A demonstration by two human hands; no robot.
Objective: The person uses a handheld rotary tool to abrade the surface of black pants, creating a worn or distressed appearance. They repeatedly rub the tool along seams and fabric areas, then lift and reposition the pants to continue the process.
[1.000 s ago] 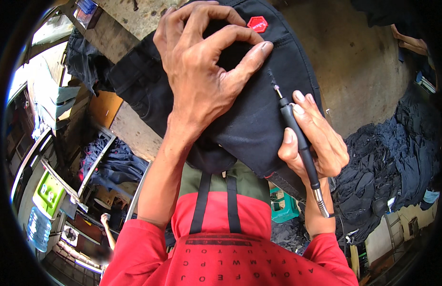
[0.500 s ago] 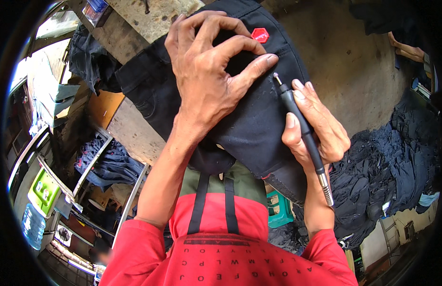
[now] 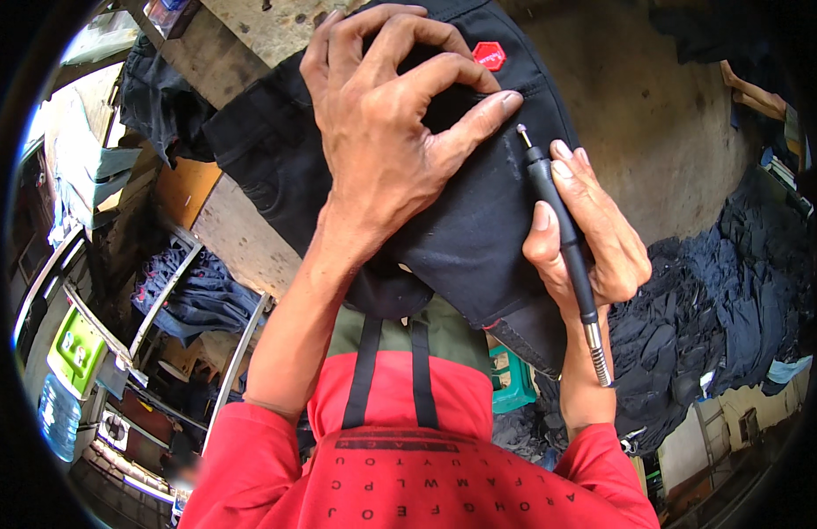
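Note:
A pair of black jeans lies spread in front of me, with a red hexagonal patch near the top edge. My left hand rests on the cloth with bent fingers. Its thumb and forefinger come close together at a seam below the patch, gripping the fabric. In my right hand is a black pen-shaped rotary grinder, held like a pencil. Its small round tip is by a pale, scuffed patch of cloth near my left thumb; whether it touches cannot be made out. A metal spring sleeve ends the tool's lower part.
At the right lies a big heap of dark garments. A metal rack and bundled jeans stand at left, near a green tray and a blue water bottle. A teal stool is below the jeans. Another person's limb shows far right.
The grinder and my right hand have shifted slightly, the tip moving a little right and up. My left hand and the jeans have barely moved. Both hands keep their grip.

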